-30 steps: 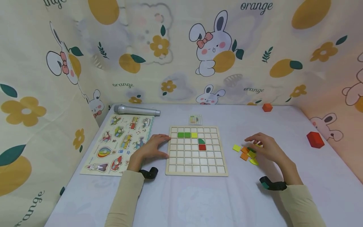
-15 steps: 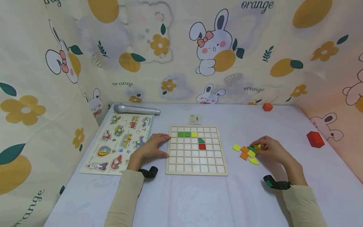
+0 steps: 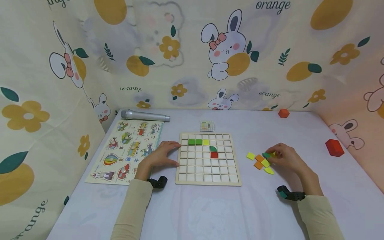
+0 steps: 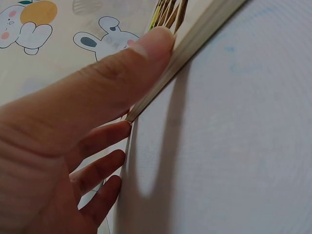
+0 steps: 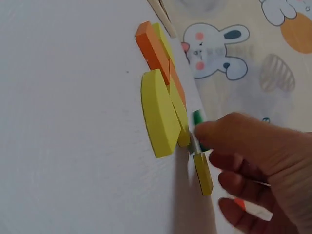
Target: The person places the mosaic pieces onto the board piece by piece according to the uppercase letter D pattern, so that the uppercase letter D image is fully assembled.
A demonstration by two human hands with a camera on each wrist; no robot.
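At the left edge of the wooden grid board (image 3: pixel 208 180), my left hand (image 3: pixel 160 156) rests with thumb and fingers spread, fingertips right at the rim. In the left wrist view the thumb (image 4: pixel 112 73) lies along the board's side. Set in the grid are two green squares, a yellow square (image 3: pixel 205 142), a green quarter-round (image 3: pixel 213 148) and a red square (image 3: pixel 214 155). My right hand (image 3: pixel 285 158) pinches a green block (image 5: pixel 197 118) between thumb and fingers. Close around it lie orange blocks (image 3: pixel 258 165), yellow squares (image 3: pixel 250 155) and a yellow curved block (image 5: pixel 158 114).
A small pattern card (image 3: pixel 207 126) lies behind the board. To the left are a picture puzzle board (image 3: pixel 120 150) and a silver microphone (image 3: pixel 145 116). Two red blocks, one nearer (image 3: pixel 334 147) and one farther (image 3: pixel 283 113), stand at the right. Printed cloth walls surround the table.
My right hand has come down into the loose blocks and taken the green one between thumb and fingers. My left hand stays at the board's edge.
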